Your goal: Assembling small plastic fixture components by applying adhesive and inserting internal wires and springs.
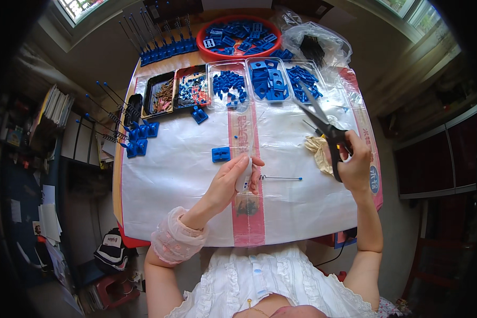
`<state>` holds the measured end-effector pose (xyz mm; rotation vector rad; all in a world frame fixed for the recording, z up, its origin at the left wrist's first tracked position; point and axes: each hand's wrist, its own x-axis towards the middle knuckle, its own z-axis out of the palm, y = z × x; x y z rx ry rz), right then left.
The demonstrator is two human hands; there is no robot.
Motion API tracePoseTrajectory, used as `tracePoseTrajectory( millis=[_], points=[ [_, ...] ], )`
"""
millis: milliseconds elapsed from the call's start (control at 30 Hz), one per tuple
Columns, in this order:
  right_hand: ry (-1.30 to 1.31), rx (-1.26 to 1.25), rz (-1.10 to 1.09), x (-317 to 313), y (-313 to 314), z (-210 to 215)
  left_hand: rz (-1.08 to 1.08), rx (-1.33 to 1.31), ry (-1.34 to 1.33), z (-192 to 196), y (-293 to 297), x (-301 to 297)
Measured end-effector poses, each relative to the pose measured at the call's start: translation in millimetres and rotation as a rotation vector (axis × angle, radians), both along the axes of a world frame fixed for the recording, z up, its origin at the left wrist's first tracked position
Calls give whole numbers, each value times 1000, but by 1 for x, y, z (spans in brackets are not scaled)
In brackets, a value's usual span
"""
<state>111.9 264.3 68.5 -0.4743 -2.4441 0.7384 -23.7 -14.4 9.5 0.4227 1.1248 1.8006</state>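
Observation:
My left hand is closed around a small white tube, mostly hidden by the fingers. Raised over the right side of the table, my right hand grips black-handled scissors with fingers in the handles. Their blades are parted and point to the far left. Just right of my left hand lies a thin wire with a coil and a blue tip. A blue plastic block sits just beyond that hand, near a tiny blue piece. Crumpled yellowish paper rests beside the scissors.
Trays of brown screws, mixed small parts and blue plastic pieces line the far side. Behind them stand a red basin and a plastic bag. Blue bases with upright coiled wires stand at left; another blue block lies nearby.

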Motion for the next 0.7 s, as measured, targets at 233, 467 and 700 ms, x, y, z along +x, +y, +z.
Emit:
tracePoseTrajectory(
  millis=[233,467,700],
  points=[
    [44,51,48,-22,-13,-36,19,32,12,-2,-1,-1],
    [72,140,130,-16,-10,-47,17,77,-54,1,-2,-1],
    [54,113,134,-14,-11,-47,-13,76,-36,-2,-3,-3]
  ],
)
